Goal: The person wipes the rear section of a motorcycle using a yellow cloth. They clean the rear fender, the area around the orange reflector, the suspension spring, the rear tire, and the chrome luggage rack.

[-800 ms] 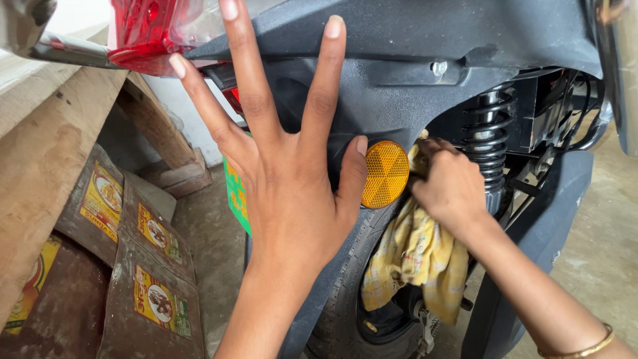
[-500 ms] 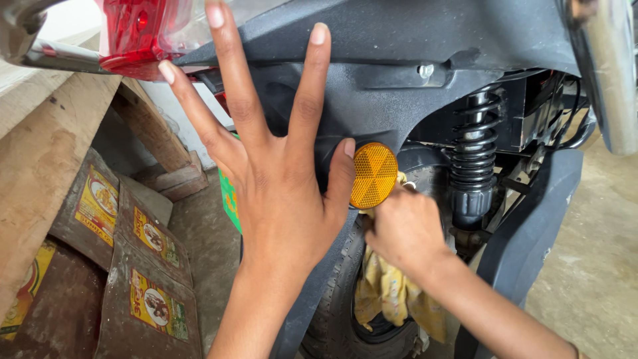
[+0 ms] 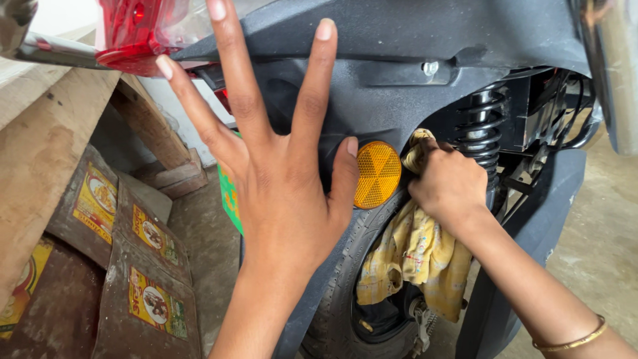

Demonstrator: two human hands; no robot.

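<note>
Head view, looking down on the rear of a dark scooter: left hand [image 3: 282,179] pressed flat against the black rear panel [image 3: 399,100], fingers spread wide, thumb tip touching the left rim of the round orange reflector [image 3: 377,174], fingertips reaching up to the panel's top edge near the red tail lamp [image 3: 136,30]. Holding nothing, only bracing. Right hand [image 3: 452,186] closed in a fist on a bunched yellow checked cloth [image 3: 415,256], pressed in under the panel's lower edge, just right of the reflector and just left of the black coil spring [image 3: 482,126]; loose end of the cloth hanging down over the tyre [image 3: 345,279]. Changed in the last half second: fist and cloth up again from a lower spot beneath the reflector, back close beside the spring where seen slightly earlier still — to judge by that, a rubbing stroke running up and down along the inside of the wheel arch, not yet moved on to another patch. Left hand hardly shifted meanwhile, thumb on the reflector as before. Counted: two hands, one cloth, one reflector, one coil spring, one tail lamp, one screw [image 3: 430,68] in the panel above the spring, one thin gold bangle [image 3: 571,339] on the right wrist. At the left edge of the picture, on the floor — brown rusty tins [image 3: 149,292] under a wooden plank [image 3: 46,153], four yellow labels showing.
</note>
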